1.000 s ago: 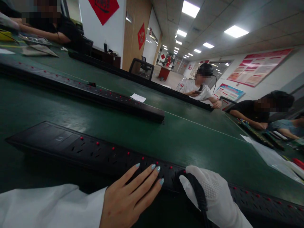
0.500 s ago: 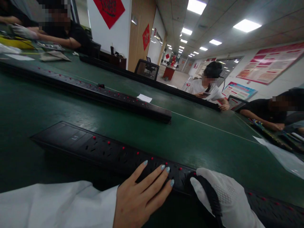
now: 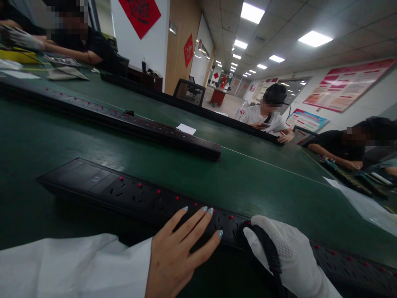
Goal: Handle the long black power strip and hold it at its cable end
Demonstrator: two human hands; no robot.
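Observation:
A long black power strip (image 3: pixel 136 198) with red dots along its sockets runs from the left to the lower right of the green table. My left hand (image 3: pixel 182 248), bare with pale blue nails, lies with its fingers spread on the strip's middle. My right hand (image 3: pixel 288 252), in a white dotted glove, is closed around a black plug (image 3: pixel 263 238) with a cord that hangs down toward me. The plug is against the strip's sockets; its pins are hidden.
A second black strip (image 3: pixel 149 128) lies farther back, and a third long black bar (image 3: pixel 186 107) beyond it. White paper (image 3: pixel 186 129) is between them. A clear sheet (image 3: pixel 362 205) lies at right. Several people sit around the table.
The whole view has shifted slightly. My left hand has moved a little left along the strip, its fingers spread wider. My right hand still holds the plug at the strip.

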